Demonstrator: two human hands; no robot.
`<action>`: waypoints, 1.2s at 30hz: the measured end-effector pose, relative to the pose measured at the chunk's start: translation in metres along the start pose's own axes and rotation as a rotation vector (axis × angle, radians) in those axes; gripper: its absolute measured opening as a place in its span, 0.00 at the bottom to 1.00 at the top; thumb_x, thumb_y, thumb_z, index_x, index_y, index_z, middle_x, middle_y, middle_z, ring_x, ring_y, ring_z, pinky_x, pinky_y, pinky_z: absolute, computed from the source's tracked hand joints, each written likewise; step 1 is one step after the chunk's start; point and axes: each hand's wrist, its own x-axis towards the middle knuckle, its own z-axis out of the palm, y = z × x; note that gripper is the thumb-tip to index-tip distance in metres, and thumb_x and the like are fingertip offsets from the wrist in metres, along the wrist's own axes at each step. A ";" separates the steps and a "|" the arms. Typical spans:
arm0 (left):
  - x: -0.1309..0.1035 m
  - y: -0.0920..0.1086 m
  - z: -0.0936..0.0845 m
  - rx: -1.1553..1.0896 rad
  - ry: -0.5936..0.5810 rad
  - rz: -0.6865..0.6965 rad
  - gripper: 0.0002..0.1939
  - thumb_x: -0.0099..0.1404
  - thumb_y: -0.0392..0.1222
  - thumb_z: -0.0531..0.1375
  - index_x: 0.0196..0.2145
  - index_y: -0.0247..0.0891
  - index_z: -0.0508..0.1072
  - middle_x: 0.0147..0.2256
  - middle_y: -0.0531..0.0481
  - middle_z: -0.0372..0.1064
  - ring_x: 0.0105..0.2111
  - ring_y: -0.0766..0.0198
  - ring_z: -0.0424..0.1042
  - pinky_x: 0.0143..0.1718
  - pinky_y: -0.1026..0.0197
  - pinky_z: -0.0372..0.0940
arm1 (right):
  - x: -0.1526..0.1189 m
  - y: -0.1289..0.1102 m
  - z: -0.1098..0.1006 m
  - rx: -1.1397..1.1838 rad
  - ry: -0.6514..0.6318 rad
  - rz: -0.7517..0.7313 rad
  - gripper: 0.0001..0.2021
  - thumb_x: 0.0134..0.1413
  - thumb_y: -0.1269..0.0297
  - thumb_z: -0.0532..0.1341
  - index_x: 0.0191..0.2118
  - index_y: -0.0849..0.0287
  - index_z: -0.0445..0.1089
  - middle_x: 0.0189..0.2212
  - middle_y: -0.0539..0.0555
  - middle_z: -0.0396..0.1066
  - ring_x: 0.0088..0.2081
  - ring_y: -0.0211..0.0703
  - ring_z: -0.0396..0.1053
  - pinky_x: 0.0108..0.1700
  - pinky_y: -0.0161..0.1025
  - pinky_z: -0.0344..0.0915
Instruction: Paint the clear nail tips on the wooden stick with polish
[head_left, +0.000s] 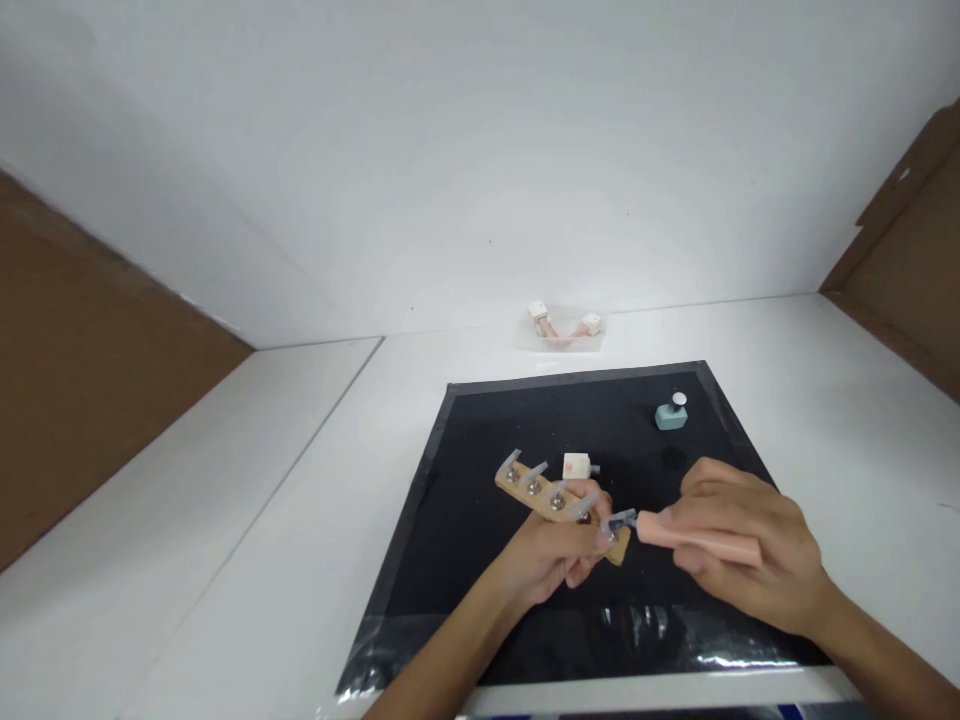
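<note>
My left hand (551, 553) is closed around a narrow wooden strip (536, 497), a holder for false nails, tilted above the black mat. Several clear nail tips (536, 471) stand on round metal mounts along it. My left fingers are by the end nail tip (618, 522), which looks greyish. A peach-coloured, pen-like tool (701, 540) is in my closed right hand (750, 535). Its dark tip meets or nearly meets that end nail; whether it is a brush I cannot tell. Just beyond the strip, a small white bottle (576, 466) lies with its dark neck rightward.
Toward the mat's far right corner is a teal nail polish bottle (671, 415) with a silver-topped cap. Behind the black mat (495, 420), a clear tray (566, 343) holds white-capped pieces. White walls and brown side panels (90, 350) surround the white table (300, 520).
</note>
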 end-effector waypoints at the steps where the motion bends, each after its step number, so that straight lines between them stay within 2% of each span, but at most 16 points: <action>1: -0.001 0.001 0.001 -0.001 -0.008 0.000 0.15 0.34 0.40 0.69 0.16 0.34 0.65 0.12 0.59 0.59 0.07 0.79 0.51 0.05 0.74 0.43 | -0.001 0.000 0.000 -0.008 0.027 0.038 0.06 0.54 0.72 0.59 0.38 0.57 0.69 0.19 0.50 0.70 0.19 0.38 0.63 0.20 0.36 0.61; 4: -0.002 0.002 0.002 0.003 -0.027 -0.004 0.16 0.35 0.40 0.70 0.16 0.33 0.66 0.12 0.59 0.60 0.07 0.80 0.50 0.05 0.74 0.43 | -0.003 0.001 0.000 0.036 0.074 0.111 0.04 0.54 0.71 0.58 0.35 0.57 0.69 0.19 0.50 0.68 0.20 0.38 0.61 0.21 0.36 0.60; 7: -0.002 0.003 0.003 0.014 -0.020 0.013 0.17 0.34 0.41 0.71 0.16 0.33 0.66 0.12 0.59 0.60 0.07 0.80 0.51 0.05 0.74 0.43 | -0.003 0.002 0.000 0.112 -0.012 0.120 0.03 0.55 0.68 0.59 0.36 0.58 0.69 0.20 0.51 0.69 0.21 0.38 0.63 0.20 0.35 0.59; 9: -0.002 0.003 0.003 0.032 -0.016 0.018 0.17 0.34 0.42 0.71 0.16 0.33 0.67 0.13 0.59 0.60 0.07 0.79 0.51 0.05 0.74 0.44 | -0.003 0.001 -0.001 0.101 -0.026 0.158 0.03 0.54 0.70 0.59 0.35 0.57 0.69 0.20 0.50 0.69 0.21 0.38 0.64 0.20 0.34 0.59; 12: -0.002 0.002 0.003 0.061 -0.024 0.026 0.17 0.35 0.43 0.71 0.16 0.33 0.67 0.13 0.58 0.61 0.07 0.79 0.52 0.05 0.73 0.45 | -0.006 0.000 -0.003 0.014 0.101 0.250 0.06 0.53 0.74 0.58 0.30 0.56 0.68 0.20 0.48 0.68 0.21 0.36 0.63 0.21 0.33 0.59; 16: -0.002 0.003 0.004 0.095 -0.046 0.044 0.17 0.39 0.43 0.71 0.17 0.33 0.66 0.14 0.58 0.61 0.08 0.80 0.51 0.07 0.73 0.45 | -0.007 0.004 -0.007 -0.067 0.275 0.375 0.08 0.51 0.74 0.58 0.24 0.57 0.67 0.18 0.46 0.66 0.18 0.33 0.61 0.20 0.32 0.57; 20: 0.000 -0.001 0.008 0.131 -0.098 -0.042 0.20 0.40 0.41 0.71 0.24 0.35 0.63 0.15 0.61 0.62 0.10 0.80 0.51 0.09 0.73 0.44 | -0.003 0.011 -0.008 -0.051 0.392 0.480 0.11 0.49 0.73 0.58 0.20 0.57 0.68 0.17 0.46 0.69 0.17 0.32 0.60 0.18 0.31 0.55; 23: 0.001 -0.009 0.011 0.181 -0.147 -0.151 0.23 0.40 0.42 0.71 0.26 0.38 0.60 0.16 0.61 0.64 0.11 0.78 0.53 0.12 0.72 0.47 | -0.002 0.015 -0.007 -0.038 0.404 0.550 0.13 0.47 0.72 0.59 0.15 0.57 0.68 0.17 0.48 0.70 0.18 0.35 0.62 0.19 0.32 0.56; 27: 0.001 -0.016 0.013 0.276 -0.151 -0.261 0.23 0.37 0.44 0.71 0.25 0.36 0.62 0.17 0.59 0.66 0.14 0.77 0.56 0.15 0.70 0.50 | -0.002 0.018 -0.004 0.008 0.417 0.616 0.13 0.45 0.70 0.60 0.13 0.56 0.66 0.17 0.49 0.71 0.19 0.36 0.62 0.21 0.34 0.58; 36: 0.007 -0.028 0.008 0.448 -0.083 -0.198 0.20 0.32 0.43 0.72 0.23 0.33 0.69 0.21 0.55 0.68 0.22 0.70 0.64 0.22 0.66 0.57 | -0.004 0.020 -0.004 0.098 0.414 0.670 0.13 0.46 0.67 0.60 0.14 0.57 0.65 0.17 0.49 0.71 0.19 0.36 0.60 0.23 0.36 0.59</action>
